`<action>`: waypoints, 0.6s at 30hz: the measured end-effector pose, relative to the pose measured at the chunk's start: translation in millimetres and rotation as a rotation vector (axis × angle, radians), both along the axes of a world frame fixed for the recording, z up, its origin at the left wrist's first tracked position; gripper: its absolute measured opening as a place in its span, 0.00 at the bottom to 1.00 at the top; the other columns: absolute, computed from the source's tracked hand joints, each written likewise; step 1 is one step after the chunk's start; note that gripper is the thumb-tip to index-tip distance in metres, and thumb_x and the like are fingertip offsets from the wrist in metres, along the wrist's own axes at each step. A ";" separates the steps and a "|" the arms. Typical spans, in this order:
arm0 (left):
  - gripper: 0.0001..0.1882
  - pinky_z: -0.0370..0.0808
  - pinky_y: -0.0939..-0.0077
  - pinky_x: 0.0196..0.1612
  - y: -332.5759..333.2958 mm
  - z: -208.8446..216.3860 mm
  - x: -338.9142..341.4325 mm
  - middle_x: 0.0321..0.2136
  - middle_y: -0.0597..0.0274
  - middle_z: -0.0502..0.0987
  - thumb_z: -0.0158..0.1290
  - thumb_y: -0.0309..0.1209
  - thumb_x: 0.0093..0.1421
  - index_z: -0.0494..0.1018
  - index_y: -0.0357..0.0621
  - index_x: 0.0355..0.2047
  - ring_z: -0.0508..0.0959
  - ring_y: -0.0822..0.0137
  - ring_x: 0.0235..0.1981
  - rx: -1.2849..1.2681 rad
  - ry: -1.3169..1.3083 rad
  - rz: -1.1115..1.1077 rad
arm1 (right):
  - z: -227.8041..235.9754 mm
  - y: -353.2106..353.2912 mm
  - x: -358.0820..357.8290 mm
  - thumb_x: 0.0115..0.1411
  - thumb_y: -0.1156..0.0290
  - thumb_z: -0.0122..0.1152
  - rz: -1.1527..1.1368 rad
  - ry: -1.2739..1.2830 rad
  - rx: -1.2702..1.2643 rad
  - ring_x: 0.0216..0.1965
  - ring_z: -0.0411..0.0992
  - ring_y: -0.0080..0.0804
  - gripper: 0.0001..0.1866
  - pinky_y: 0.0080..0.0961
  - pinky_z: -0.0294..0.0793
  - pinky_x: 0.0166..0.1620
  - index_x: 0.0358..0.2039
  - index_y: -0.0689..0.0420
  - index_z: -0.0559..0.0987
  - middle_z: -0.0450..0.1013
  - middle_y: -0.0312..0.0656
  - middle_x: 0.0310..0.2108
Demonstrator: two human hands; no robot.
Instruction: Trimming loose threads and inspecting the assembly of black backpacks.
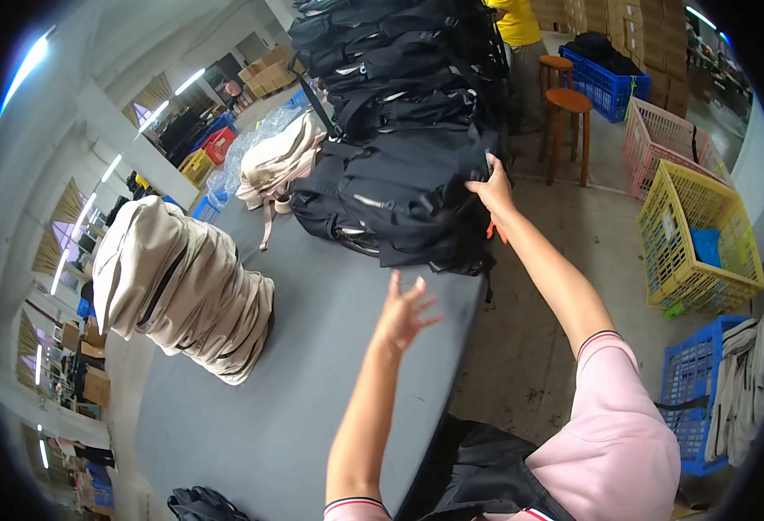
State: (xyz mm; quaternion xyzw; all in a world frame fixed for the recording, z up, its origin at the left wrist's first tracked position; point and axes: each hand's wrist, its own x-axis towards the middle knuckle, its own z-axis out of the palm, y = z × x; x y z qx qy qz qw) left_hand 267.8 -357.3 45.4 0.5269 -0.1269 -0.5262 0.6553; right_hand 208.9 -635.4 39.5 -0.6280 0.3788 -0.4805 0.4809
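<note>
The right hand (493, 193) touches a black bag (391, 193); I can't tell whether it grips. The left hand (405, 319) is outspread above the table (312, 347).

No luck on this one, I can't read a single word or number anywhere in the shot. The black bag (408, 191) near the upper middle has a short pale streak (363, 201) on its front, but I honestly can't tell if that's a label or just trim. The cardboard boxes (655, 36) at the upper right are too small and soft to make out any print. Same story with the cream bags (195, 291) on the left: zero lettering I can pick out.
</note>
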 end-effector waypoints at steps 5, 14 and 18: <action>0.39 0.70 0.61 0.51 51.9 -45.1 -28.3 0.58 0.45 0.59 0.52 0.36 0.60 0.42 0.41 0.64 0.67 0.56 0.54 0.006 -0.015 -0.061 | -0.1 -44.4 24.6 0.40 0.81 0.53 -0.103 0.077 -0.014 0.50 0.68 0.40 0.33 0.28 0.64 0.53 0.53 0.57 0.68 0.69 0.49 0.48; 0.22 0.74 0.73 0.45 216.6 -99.5 -70.3 0.46 0.47 0.72 0.49 0.29 0.61 0.61 0.31 0.53 0.76 0.64 0.41 0.258 -0.300 0.563 | -32.4 -80.5 57.6 0.40 0.84 0.50 0.113 0.102 -0.159 0.50 0.68 0.41 0.33 0.29 0.65 0.52 0.52 0.55 0.70 0.70 0.50 0.47; 0.17 0.74 0.76 0.43 249.4 -118.3 -93.8 0.43 0.52 0.74 0.46 0.27 0.62 0.65 0.32 0.50 0.76 0.69 0.38 0.152 -0.285 0.690 | -49.6 -94.4 8.3 0.50 0.83 0.57 0.409 -0.204 0.011 0.46 0.70 0.30 0.26 0.25 0.70 0.48 0.52 0.58 0.69 0.70 0.44 0.46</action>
